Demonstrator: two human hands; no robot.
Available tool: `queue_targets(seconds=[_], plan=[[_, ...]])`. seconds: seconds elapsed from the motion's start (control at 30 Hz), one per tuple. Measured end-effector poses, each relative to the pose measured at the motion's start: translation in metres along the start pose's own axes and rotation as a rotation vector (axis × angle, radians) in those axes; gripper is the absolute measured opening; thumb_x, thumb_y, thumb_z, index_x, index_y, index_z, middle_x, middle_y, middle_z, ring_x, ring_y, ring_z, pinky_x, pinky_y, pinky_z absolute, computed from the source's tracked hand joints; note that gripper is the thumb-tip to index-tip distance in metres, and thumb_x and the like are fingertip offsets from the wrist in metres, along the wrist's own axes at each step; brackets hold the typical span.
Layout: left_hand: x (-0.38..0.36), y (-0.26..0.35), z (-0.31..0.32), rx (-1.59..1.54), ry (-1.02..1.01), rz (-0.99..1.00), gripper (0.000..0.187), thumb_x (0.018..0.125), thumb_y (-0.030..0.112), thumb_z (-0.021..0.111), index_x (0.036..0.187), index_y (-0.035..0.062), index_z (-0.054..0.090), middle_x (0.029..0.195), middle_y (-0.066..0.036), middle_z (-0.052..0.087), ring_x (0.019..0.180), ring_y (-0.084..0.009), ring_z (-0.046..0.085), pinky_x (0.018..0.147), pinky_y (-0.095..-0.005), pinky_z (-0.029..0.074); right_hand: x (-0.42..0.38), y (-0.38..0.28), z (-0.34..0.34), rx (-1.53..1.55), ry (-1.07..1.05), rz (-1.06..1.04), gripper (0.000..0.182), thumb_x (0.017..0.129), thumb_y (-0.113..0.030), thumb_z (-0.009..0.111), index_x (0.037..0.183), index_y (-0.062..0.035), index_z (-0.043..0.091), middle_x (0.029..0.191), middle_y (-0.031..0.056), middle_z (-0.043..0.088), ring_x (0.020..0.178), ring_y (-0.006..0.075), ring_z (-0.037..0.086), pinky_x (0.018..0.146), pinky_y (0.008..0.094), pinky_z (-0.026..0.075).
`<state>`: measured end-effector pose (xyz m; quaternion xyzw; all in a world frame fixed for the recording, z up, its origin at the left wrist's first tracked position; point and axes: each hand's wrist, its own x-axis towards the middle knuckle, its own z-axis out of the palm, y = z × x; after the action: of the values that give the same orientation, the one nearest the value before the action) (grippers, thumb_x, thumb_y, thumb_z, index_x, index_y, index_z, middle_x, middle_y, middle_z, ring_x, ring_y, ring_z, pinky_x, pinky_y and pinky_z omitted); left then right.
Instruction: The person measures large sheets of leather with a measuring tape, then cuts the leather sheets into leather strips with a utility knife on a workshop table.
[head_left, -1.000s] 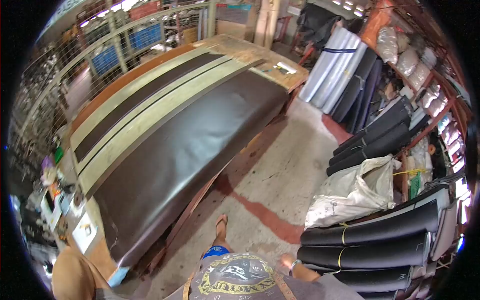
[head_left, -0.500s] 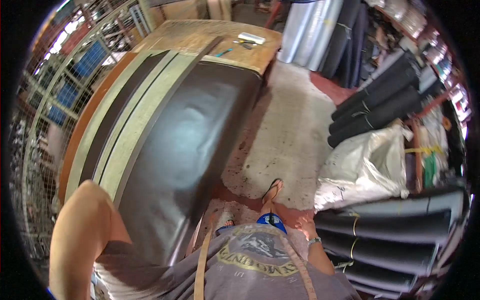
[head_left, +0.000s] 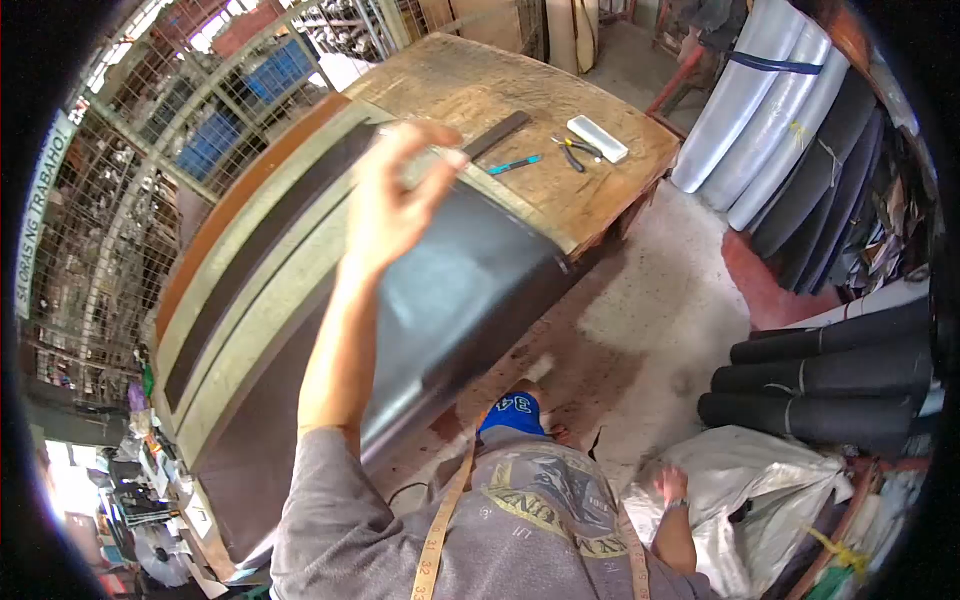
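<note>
My left hand (head_left: 390,200) hovers over the far part of the table, its thumb and fingers apart and somewhat blurred, with nothing visible in it. Beneath and past it runs a long dark strip (head_left: 497,133) whose far end lies on bare wood. A glossy dark brown sheet (head_left: 470,265) covers the near side of the table and drapes over its edge. Close to the fingers lie a teal cutter knife (head_left: 515,165), pliers (head_left: 570,153) and a white block-like case (head_left: 597,138). My right hand (head_left: 672,484) hangs at my side in front of a white sack, fingers loose and apart.
The wooden table (head_left: 420,85) has a wire mesh fence (head_left: 170,150) along its left. Clear plastic rolls (head_left: 765,100) and black rolls (head_left: 820,375) stand or lie on the right, beside the white sack (head_left: 770,480). A measuring tape (head_left: 440,520) hangs around my neck.
My left arm has swung forward from my side, bringing the hand over the table. My view has turned, and I am nearer the tools. My right hand still hangs low.
</note>
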<state>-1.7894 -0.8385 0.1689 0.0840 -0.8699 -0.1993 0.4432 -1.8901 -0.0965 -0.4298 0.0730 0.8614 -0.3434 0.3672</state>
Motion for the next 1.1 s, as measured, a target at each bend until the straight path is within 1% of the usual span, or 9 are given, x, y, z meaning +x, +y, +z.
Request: queue_targets(seconds=[0.07,0.13,0.37,0.43,0.53,0.67,0.8,0.93,1.1], plan=[[-0.02,-0.097,0.108,-0.127,-0.226,-0.4,0.021,0.089,0.017,0.077,0.105,0.0036,0.074,0.106,-0.016,0.075,0.101,-0.0302,0.071,0.088,-0.0404,0.054,0.03,-0.123,-0.045,0.492,0.073,0.149,0.025,0.099,-0.022,0.067,0.119,-0.0075,0.064,0.1,0.0068,0.071,0.074,0.018,0.069,0.062,0.0275,0.054],[-0.04,-0.186,0.195,0.014,-0.354,-0.439,0.025,0.091,0.021,0.073,0.112,0.0063,0.074,0.113,-0.017,0.073,0.103,-0.0327,0.068,0.088,-0.0413,0.054,0.041,-0.232,-0.071,0.487,0.11,0.025,0.032,0.096,-0.021,0.072,0.123,-0.0081,0.064,0.102,0.0073,0.072,0.074,0.0182,0.07,0.06,0.0251,0.053],[-0.033,-0.316,0.347,0.507,-0.497,-0.547,0.029,0.09,0.027,0.07,0.11,0.0065,0.067,0.123,-0.018,0.065,0.121,-0.0374,0.057,0.097,-0.05,0.05,0.079,-0.32,-0.102,0.182,-0.084,-0.251,0.021,0.097,-0.015,0.071,0.114,-0.0023,0.068,0.099,0.0056,0.072,0.075,0.0164,0.07,0.064,0.0271,0.056],[-0.038,-0.349,0.367,0.513,-0.359,-0.528,0.028,0.088,0.026,0.072,0.107,0.0063,0.068,0.126,-0.017,0.063,0.122,-0.0356,0.055,0.097,-0.0479,0.049,0.094,-0.305,-0.1,0.554,-0.238,-0.172,0.014,0.097,-0.014,0.071,0.107,-0.0039,0.068,0.095,0.0034,0.071,0.073,0.014,0.067,0.062,0.0268,0.054],[-0.023,-0.36,0.354,0.389,-0.476,-0.577,0.025,0.084,0.022,0.079,0.098,0.0039,0.068,0.111,-0.017,0.069,0.11,-0.0376,0.063,0.093,-0.0464,0.051,0.118,-0.318,-0.113,0.613,-0.309,0.13,0.013,0.1,-0.015,0.067,0.108,-0.0054,0.066,0.093,0.0015,0.069,0.077,0.0126,0.067,0.062,0.0271,0.054],[0.002,-0.366,0.353,0.035,-0.12,-0.907,0.02,0.089,0.017,0.078,0.089,-0.0004,0.067,0.073,-0.01,0.067,0.068,-0.0164,0.061,0.065,-0.0328,0.049,0.138,-0.477,-0.1,0.217,-0.079,-0.398,0.018,0.103,-0.014,0.061,0.111,-0.001,0.069,0.09,0.0032,0.071,0.083,0.0146,0.068,0.073,0.0289,0.054],[0.071,-0.246,0.378,-0.472,-0.028,-1.063,0.018,0.09,0.02,0.08,0.091,0.0035,0.072,0.081,-0.003,0.071,0.074,-0.0116,0.063,0.069,-0.0297,0.052,0.153,-0.729,-0.084,-0.407,-0.151,-0.667,0.035,0.107,-0.025,0.053,0.122,0.0039,0.068,0.113,0.0143,0.075,0.103,0.0206,0.071,0.093,0.0332,0.054],[0.083,-0.133,0.469,-0.899,0.002,-1.043,0.012,0.088,0.012,0.08,0.09,0.0032,0.071,0.085,-0.003,0.069,0.083,-0.0097,0.062,0.076,-0.028,0.052,0.183,-0.853,-0.028,0.377,-0.725,-0.691,0.039,0.112,-0.022,0.044,0.138,0.0058,0.052,0.131,0.019,0.065,0.118,0.0266,0.066,0.103,0.0388,0.052],[0.109,-0.149,0.488,-0.684,-0.014,-1.243,0.024,0.089,0.021,0.078,0.101,0.0025,0.067,0.091,-0.008,0.066,0.086,-0.0139,0.062,0.078,-0.0326,0.052,0.22,-0.925,0.007,0.396,-0.862,-0.684,0.048,0.112,-0.033,0.044,0.135,0.009,0.05,0.129,0.0236,0.064,0.117,0.0305,0.066,0.099,0.0408,0.054]])
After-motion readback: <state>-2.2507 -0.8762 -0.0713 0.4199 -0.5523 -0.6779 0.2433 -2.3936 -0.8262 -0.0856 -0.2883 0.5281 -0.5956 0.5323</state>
